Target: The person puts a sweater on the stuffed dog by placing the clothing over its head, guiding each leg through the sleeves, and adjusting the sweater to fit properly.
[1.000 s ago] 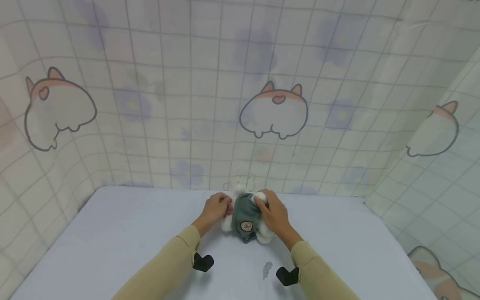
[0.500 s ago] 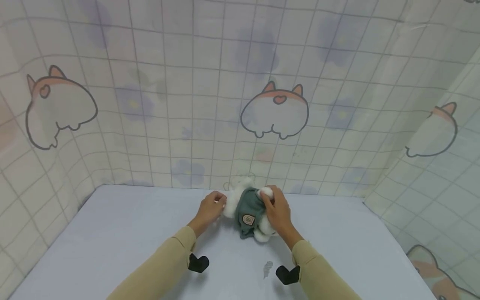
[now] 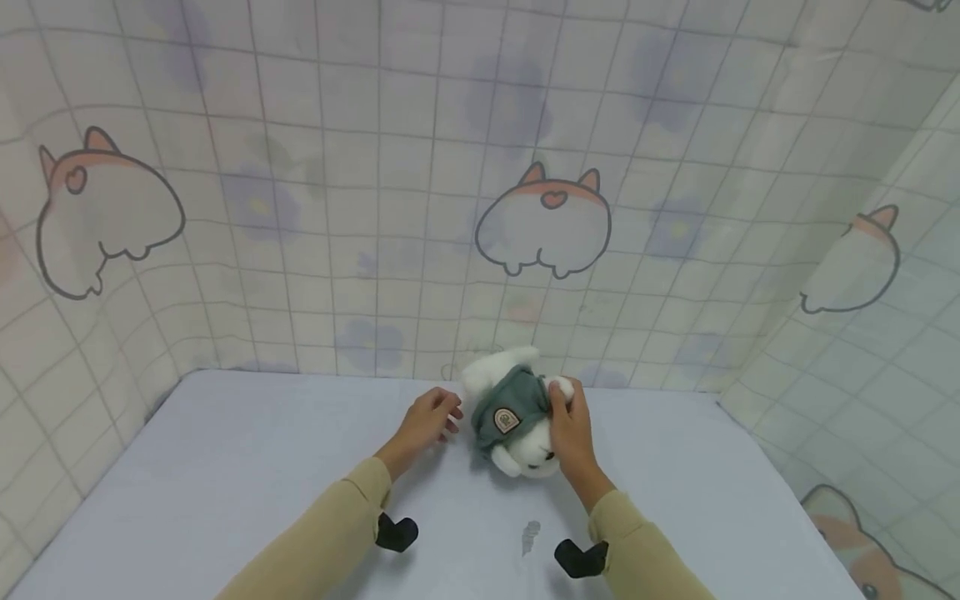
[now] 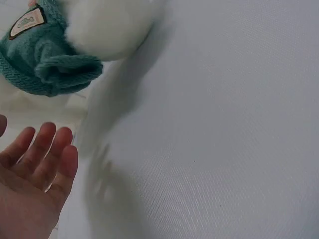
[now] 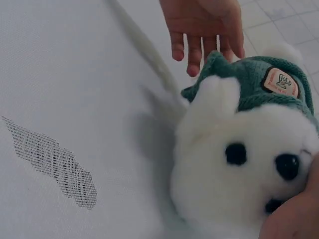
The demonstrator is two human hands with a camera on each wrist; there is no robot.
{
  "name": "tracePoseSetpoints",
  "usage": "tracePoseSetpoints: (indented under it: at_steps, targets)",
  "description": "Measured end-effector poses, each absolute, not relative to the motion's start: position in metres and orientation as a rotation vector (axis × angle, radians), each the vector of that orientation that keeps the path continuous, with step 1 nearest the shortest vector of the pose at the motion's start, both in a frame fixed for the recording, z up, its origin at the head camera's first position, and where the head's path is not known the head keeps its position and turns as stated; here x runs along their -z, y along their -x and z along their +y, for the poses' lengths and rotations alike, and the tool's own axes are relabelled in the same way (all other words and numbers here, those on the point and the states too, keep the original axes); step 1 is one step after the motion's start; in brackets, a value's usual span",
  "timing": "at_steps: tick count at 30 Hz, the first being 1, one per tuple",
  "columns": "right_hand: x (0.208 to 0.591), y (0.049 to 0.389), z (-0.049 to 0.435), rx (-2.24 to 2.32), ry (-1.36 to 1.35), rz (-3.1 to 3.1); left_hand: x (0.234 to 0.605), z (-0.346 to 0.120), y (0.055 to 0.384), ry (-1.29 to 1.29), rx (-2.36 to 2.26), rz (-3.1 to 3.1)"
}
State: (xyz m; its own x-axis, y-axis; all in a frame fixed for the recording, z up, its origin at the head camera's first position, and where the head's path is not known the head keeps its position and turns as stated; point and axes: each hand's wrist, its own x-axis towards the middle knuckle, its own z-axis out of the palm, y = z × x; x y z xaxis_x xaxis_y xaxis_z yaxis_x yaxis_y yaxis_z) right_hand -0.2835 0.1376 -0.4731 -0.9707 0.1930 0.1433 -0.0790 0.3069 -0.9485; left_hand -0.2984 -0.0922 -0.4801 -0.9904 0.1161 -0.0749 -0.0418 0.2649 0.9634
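Head view, wall: a patterned cloth (image 3: pixel 420 208) stands behind the table you are working at.
Table (image 3: pixel 247 450): its white top spreads beneath your arms, with a grey patch (image 3: pixel 531 537) on the side nearer you.
Toy (image 3: pixel 517 412): this white stuffed animal is near the table's far edge, tilted with its head low and towards you; whether it touches the top, you cannot tell.
Turn of the toy: over the last second it has swung round so its face shows beside your right grip (image 3: pixel 573 429), while your left grip (image 3: pixel 422 423) has come off it. That suggests your right side alone now controls the toy.
Right grip: curled round the white fur at the head end, grasping the toy.
Left grip: released, fingers spread and relaxed, just beside the green vest (image 5: pixel 251 79).
Badge (image 3: pixel 506 420): sewn on that vest, facing you.
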Motion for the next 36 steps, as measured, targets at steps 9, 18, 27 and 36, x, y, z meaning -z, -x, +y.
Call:
tracePoseSetpoints:
  at_steps: [9,18,27,36]
  targets:
    - [0.513,0.27,0.135,-1.642,0.116,-2.516,0.474,-0.088,0.292,-0.1,-1.731,2.375]
    - [0.513,0.266,0.148,-1.29,0.046,-2.716,0.467,-0.089,0.295,-0.124,-1.819,2.348]
    - [0.507,0.258,0.145,-1.063,-0.16,-2.828,0.462,-0.089,0.29,-0.15,-1.813,2.447]
    - [0.494,0.247,0.126,-0.959,-0.239,-2.98,0.457,-0.101,0.287,-0.328,-1.762,2.625]
